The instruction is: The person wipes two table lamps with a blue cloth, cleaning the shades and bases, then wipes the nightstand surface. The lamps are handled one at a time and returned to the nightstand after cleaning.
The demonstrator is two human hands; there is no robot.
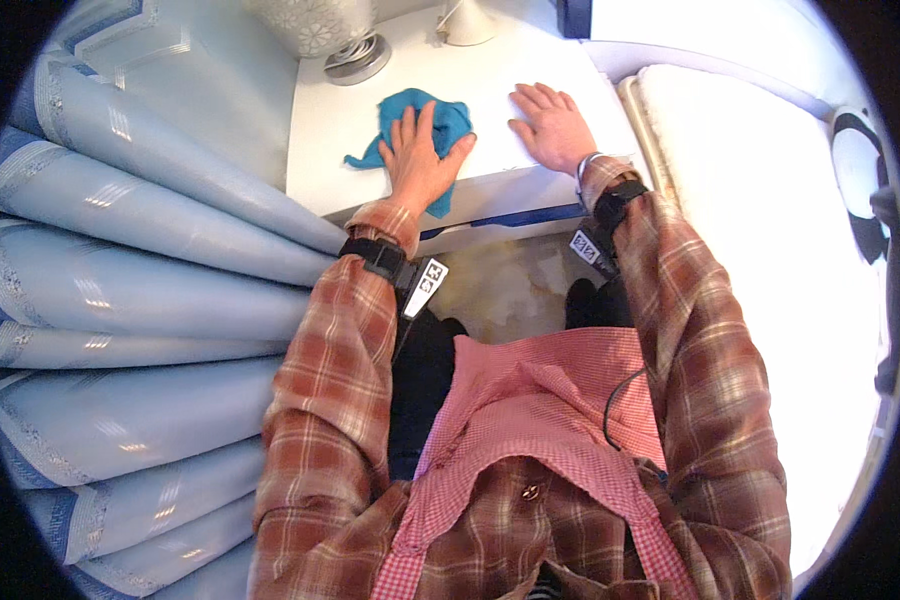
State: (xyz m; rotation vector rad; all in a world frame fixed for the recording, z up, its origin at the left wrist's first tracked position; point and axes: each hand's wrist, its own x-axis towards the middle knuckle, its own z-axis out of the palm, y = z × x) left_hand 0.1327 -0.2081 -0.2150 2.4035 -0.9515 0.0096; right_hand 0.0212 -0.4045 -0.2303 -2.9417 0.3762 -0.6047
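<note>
My left hand (418,161) lies with spread fingers on top of a blue-green cloth (450,120), pressing it against a white tabletop (322,150). The cloth is crumpled, and one corner hangs over the table's front edge. Palm down, my right hand (553,129) rests on the same tabletop to the right of the cloth, fingers apart and nothing held. The underside of each palm is hidden.
A lamp base with a coiled cable (358,58) and a white cone-shaped object (468,24) stand at the table's back. Blue curtains (157,217) hang at the left. A bed-like white padded surface (765,225) adjoins the right side, with a black-and-white object (855,169) beyond.
</note>
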